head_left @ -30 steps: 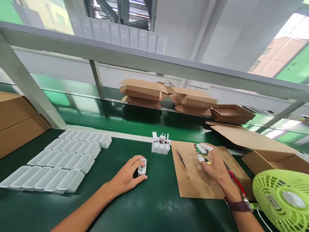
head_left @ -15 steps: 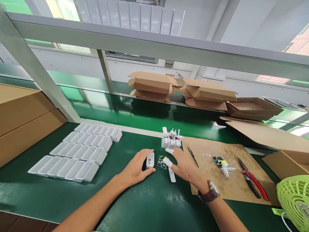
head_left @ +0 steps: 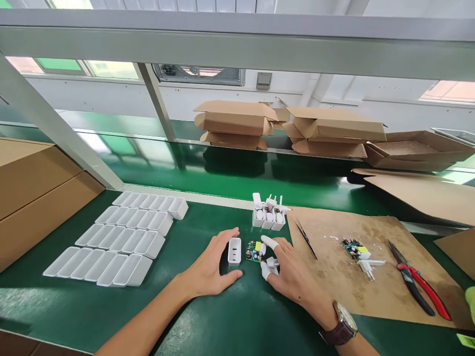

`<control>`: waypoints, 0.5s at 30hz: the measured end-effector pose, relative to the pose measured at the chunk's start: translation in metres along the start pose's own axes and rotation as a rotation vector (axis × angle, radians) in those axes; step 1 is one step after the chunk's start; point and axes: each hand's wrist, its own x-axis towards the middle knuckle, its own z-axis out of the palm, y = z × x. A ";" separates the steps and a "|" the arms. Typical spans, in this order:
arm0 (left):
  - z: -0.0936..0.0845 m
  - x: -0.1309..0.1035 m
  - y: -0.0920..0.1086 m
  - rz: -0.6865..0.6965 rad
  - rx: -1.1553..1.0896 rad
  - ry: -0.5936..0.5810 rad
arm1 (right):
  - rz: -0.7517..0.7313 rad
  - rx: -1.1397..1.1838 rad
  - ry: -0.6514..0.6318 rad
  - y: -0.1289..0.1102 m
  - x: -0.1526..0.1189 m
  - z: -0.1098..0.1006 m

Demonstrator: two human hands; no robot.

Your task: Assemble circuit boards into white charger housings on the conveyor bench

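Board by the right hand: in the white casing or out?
Out. The circuit board shows whole beside the white casing, with a strip of green bench between them.

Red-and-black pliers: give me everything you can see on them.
The red-and-black long-nosed pliers lie flat on the right part of the brown cardboard sheet. Dark, metal-looking jaws taper toward the far left; one mostly black and one mostly red handle, slightly spread, run toward the near right. The grips look like plastic or rubber. Whether the jaws meet fully is unclear. The green circuit board with a yellow block sits left of them, apart. No hand touches them.
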 end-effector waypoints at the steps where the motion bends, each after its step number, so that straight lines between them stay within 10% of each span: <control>1: 0.000 0.000 0.000 0.022 -0.020 -0.009 | -0.003 0.010 0.028 -0.001 0.001 -0.001; 8: 0.007 0.006 -0.011 -0.145 0.083 0.262 | -0.019 0.003 0.211 -0.002 0.005 0.000; 15: 0.006 -0.002 0.001 -0.099 -0.027 -0.036 | 0.002 -0.016 0.347 -0.001 0.008 -0.004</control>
